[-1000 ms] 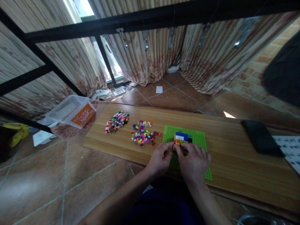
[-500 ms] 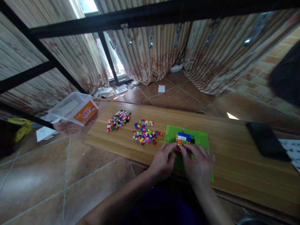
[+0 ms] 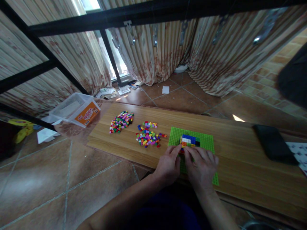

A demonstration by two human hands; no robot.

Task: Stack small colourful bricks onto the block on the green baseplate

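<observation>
A green studded baseplate (image 3: 206, 140) lies on the wooden board (image 3: 240, 159). On it stands a small block of stacked bricks (image 3: 189, 141), blue on top, with white, orange, yellow and dark green beneath. My left hand (image 3: 169, 164) and my right hand (image 3: 200, 166) meet at the near side of that block, fingers curled and pressed together against its lower front edge. What the fingertips pinch is too small to make out. Two heaps of loose coloured bricks lie to the left: a nearer heap (image 3: 148, 138) and a farther heap (image 3: 121, 121).
A clear plastic box with an orange label (image 3: 76, 109) sits at the board's left end. A black phone (image 3: 274, 143) and a printed sheet (image 3: 299, 153) lie at the right. Black metal bars (image 3: 144, 16) cross overhead. Tiled floor and curtains lie beyond.
Both hands stay at the brick block's near edge, closing in slightly. The view has shifted a little to the left and down.
</observation>
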